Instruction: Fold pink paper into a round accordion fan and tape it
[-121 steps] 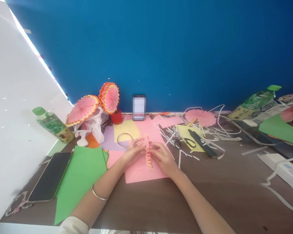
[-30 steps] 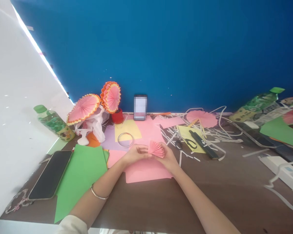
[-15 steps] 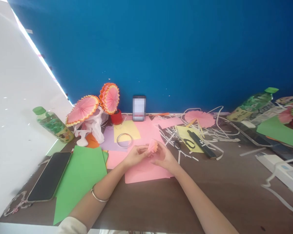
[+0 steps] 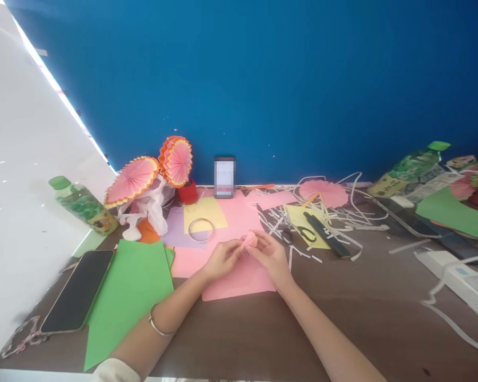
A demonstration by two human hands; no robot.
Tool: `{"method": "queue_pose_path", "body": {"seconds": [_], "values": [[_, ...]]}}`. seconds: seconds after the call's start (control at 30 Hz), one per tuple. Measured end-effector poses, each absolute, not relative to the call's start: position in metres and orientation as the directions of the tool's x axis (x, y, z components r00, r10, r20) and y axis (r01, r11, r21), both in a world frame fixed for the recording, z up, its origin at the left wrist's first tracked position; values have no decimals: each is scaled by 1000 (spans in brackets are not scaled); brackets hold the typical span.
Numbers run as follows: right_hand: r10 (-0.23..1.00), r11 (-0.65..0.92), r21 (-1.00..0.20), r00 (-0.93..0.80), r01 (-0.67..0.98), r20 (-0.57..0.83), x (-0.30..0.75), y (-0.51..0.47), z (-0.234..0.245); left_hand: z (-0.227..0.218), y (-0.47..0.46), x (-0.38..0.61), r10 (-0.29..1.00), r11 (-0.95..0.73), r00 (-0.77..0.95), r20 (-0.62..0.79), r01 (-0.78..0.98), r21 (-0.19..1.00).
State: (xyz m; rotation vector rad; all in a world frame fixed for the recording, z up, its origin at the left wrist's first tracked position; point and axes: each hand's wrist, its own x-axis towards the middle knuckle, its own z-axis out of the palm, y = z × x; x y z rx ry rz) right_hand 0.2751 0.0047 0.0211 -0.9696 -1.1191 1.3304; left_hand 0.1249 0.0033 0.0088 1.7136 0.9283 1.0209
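Note:
Between my two hands is a small pleated pink paper piece (image 4: 250,240) with an orange-tinged edge. My left hand (image 4: 226,258) pinches it from the left, its fingers closed. From the other side, my right hand (image 4: 270,255) grips the piece between thumb and fingers. Both hands are just above a pink paper sheet (image 4: 239,281) lying on the table. A silver ring-shaped bangle (image 4: 201,229) rests on yellow and purple paper beyond my left hand. Another bangle (image 4: 159,322) is around my left forearm.
Green paper (image 4: 129,292) and a phone (image 4: 77,291) lie at left. Pleated paper fans (image 4: 132,180) stand behind, near a bottle (image 4: 83,204). A small phone (image 4: 225,178) leans on the blue wall. Paper strips, scissors (image 4: 306,233) and a black pen-like tool (image 4: 326,234) lie right.
My right hand's fingers and thumb have closed in on the pleated paper piece, which now shows less between the hands. The view has shifted slightly.

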Motion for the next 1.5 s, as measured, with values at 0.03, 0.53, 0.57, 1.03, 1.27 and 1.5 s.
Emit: {"method": "queue_pose_path", "body": {"seconds": [0.03,0.53,0.57,1.03,1.27,1.5], "values": [[994,49,-975,-81,-216,68,275,4,23,9,3,125,896,-311,374,238,146,939],[994,104,-979,50,-174,96,276,2,23,7,4,123,870,-407,395,294,238,882],[993,110,-978,53,-175,102,276,3,23,8,4,123,870,-406,399,291,241,882],[983,179,-984,45,-15,178,272,7,24,8,7,132,955,-163,226,193,-145,976],[986,131,-990,110,-41,126,282,14,26,7,15,124,993,-90,55,107,-256,963],[980,133,-985,162,-108,115,284,17,22,1,25,120,992,39,-86,-95,-504,863]]}}
